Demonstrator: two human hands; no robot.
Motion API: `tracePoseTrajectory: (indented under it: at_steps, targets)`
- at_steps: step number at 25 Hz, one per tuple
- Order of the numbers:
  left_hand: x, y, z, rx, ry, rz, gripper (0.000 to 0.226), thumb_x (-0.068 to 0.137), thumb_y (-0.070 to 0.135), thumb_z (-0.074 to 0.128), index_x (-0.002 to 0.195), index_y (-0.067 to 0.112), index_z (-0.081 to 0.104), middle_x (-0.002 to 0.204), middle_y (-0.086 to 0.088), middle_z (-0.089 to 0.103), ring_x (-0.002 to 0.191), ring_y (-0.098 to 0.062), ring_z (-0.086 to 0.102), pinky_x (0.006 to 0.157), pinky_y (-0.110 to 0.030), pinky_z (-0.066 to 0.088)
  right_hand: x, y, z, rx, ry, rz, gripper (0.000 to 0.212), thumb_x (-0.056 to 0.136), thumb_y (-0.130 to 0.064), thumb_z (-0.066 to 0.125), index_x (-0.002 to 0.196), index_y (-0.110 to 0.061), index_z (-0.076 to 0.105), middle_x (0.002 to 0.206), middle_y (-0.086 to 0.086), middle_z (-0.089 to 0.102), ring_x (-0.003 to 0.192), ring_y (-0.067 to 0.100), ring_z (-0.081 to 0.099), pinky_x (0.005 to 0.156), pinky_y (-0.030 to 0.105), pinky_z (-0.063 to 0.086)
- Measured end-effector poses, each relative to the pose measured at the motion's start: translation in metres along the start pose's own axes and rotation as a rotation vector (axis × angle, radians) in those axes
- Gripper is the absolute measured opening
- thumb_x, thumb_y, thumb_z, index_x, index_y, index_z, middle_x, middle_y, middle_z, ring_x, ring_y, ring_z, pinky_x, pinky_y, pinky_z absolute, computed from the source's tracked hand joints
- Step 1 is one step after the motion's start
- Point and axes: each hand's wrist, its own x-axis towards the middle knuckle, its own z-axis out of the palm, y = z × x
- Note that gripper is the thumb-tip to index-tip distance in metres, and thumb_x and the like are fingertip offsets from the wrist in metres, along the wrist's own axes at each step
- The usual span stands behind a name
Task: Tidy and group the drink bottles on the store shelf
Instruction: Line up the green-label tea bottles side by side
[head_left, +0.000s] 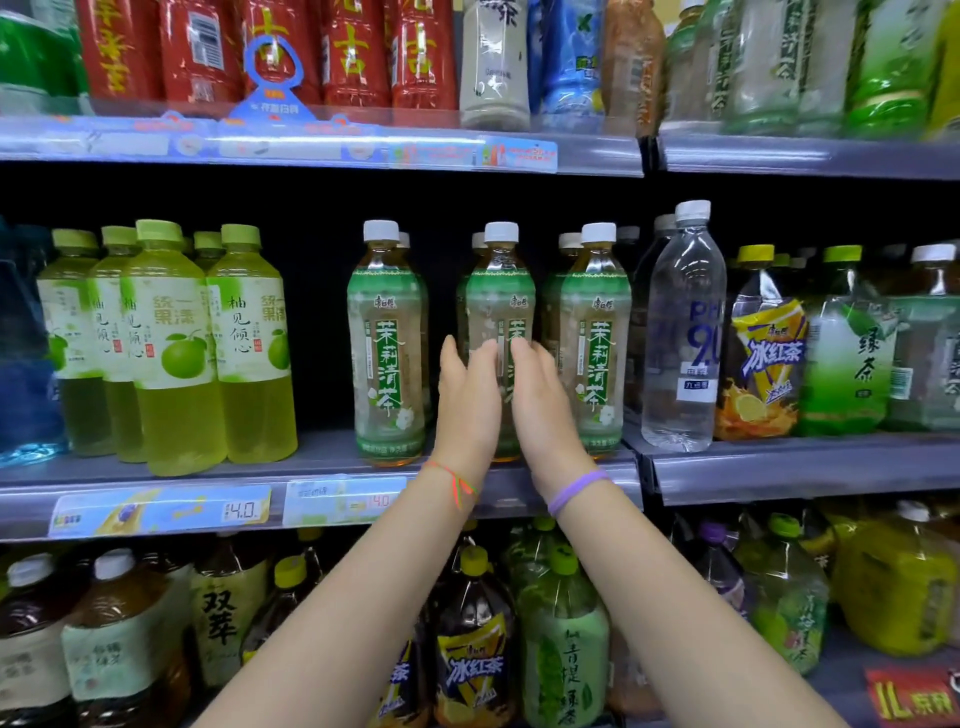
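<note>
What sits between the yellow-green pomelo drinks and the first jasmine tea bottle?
Nothing: the head view shows bare shelf and dark backing between the pomelo drinks and that jasmine tea bottle.

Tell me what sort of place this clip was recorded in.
Most likely a shop's drinks aisle: grey metal shelves stacked in tiers, rows of identical green-labelled jasmine tea bottles with white caps, and printed price tags clipped along the shelf edge.

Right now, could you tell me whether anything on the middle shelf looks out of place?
Yes: a clear water bottle stands between the jasmine tea bottles and the iced tea bottle, unlike both neighbours. There is also a dark gap between the green juice bottles and the teas.
</note>
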Motion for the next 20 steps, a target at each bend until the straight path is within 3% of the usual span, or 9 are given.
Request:
tracePoseTrajectory:
  at_steps: [4, 6, 8, 11, 13, 16, 18, 20]
  targets:
    - [0.008, 0.001, 0.005, -0.022, 0.048, -0.045, 0.099, 0.06, 0.069, 0.045, 0.147, 0.022, 0.039, 0.145, -0.005, 0.05, 0.132, -0.023, 0.047, 0.112, -0.048, 0.036, 0.012, -0.004, 0.001, 0.068, 0.012, 0.086, 0.045, 0.099, -0.05, 0.038, 0.134, -0.024, 0.049, 0.093, -0.021, 0.049, 0.083, -0.007, 0.046, 0.08, 0.026, 0.033]
    - [0.006, 0.002, 0.006, -0.014, 0.058, -0.03, 0.085, 0.07, 0.064, 0.045, 0.144, 0.022, 0.043, 0.137, -0.001, 0.055, 0.126, -0.019, 0.051, 0.109, -0.046, 0.04, 0.012, -0.002, 0.003, 0.054, -0.006, 0.086, 0.05, 0.096, -0.053, 0.04, 0.134, -0.022, 0.049, 0.097, -0.018, 0.053, 0.089, -0.001, 0.051, 0.085, 0.029, 0.038]
    - [0.005, 0.0, 0.007, -0.031, 0.076, 0.011, 0.061, 0.084, 0.054, 0.045, 0.135, 0.02, 0.051, 0.115, 0.005, 0.063, 0.11, -0.015, 0.059, 0.102, -0.043, 0.046, 0.011, 0.002, 0.005, 0.044, -0.03, 0.078, 0.058, 0.094, -0.056, 0.041, 0.138, -0.02, 0.045, 0.114, -0.008, 0.057, 0.104, 0.011, 0.055, 0.096, 0.037, 0.044]
    - [0.003, 0.0, 0.008, -0.045, 0.107, 0.035, 0.06, 0.081, 0.057, 0.044, 0.127, 0.019, 0.056, 0.099, 0.008, 0.063, 0.1, -0.014, 0.061, 0.095, -0.042, 0.05, 0.007, 0.006, 0.006, 0.039, -0.05, 0.085, 0.059, 0.093, -0.056, 0.04, 0.139, -0.019, 0.04, 0.124, 0.0, 0.058, 0.112, 0.018, 0.056, 0.102, 0.045, 0.045]
    - [0.002, 0.0, 0.008, -0.025, 0.114, 0.015, 0.068, 0.076, 0.061, 0.044, 0.127, 0.019, 0.056, 0.101, 0.007, 0.063, 0.101, -0.015, 0.061, 0.096, -0.043, 0.05, 0.003, 0.004, 0.003, 0.035, -0.071, 0.081, 0.057, 0.094, -0.055, 0.041, 0.139, -0.02, 0.04, 0.125, 0.0, 0.058, 0.111, 0.017, 0.056, 0.101, 0.043, 0.045]
    - [0.002, 0.0, 0.005, 0.006, 0.1, -0.017, 0.07, 0.075, 0.064, 0.045, 0.132, 0.025, 0.055, 0.119, 0.004, 0.064, 0.112, -0.016, 0.06, 0.102, -0.045, 0.047, -0.012, -0.001, -0.01, 0.047, -0.153, 0.024, 0.054, 0.099, -0.047, 0.041, 0.146, -0.02, 0.034, 0.132, -0.011, 0.05, 0.11, 0.007, 0.048, 0.092, 0.028, 0.039]
    - [-0.007, -0.005, 0.005, 0.121, 0.119, 0.051, 0.07, 0.083, 0.058, 0.043, 0.143, 0.021, 0.045, 0.138, 0.003, 0.054, 0.128, -0.02, 0.052, 0.107, -0.046, 0.041, -0.026, 0.002, -0.027, 0.003, -0.187, -0.11, 0.058, 0.101, -0.042, 0.041, 0.152, -0.019, 0.025, 0.127, -0.022, 0.038, 0.112, -0.004, 0.039, 0.088, 0.013, 0.032]
    - [-0.025, -0.011, 0.01, 0.205, 0.176, 0.203, 0.058, 0.095, 0.042, 0.043, 0.148, 0.018, 0.038, 0.148, 0.007, 0.043, 0.137, -0.014, 0.04, 0.113, -0.041, 0.035, -0.039, 0.007, -0.041, 0.013, -0.124, -0.282, 0.05, 0.101, -0.04, 0.043, 0.147, -0.021, 0.035, 0.125, -0.027, 0.042, 0.112, -0.012, 0.043, 0.087, 0.005, 0.032]
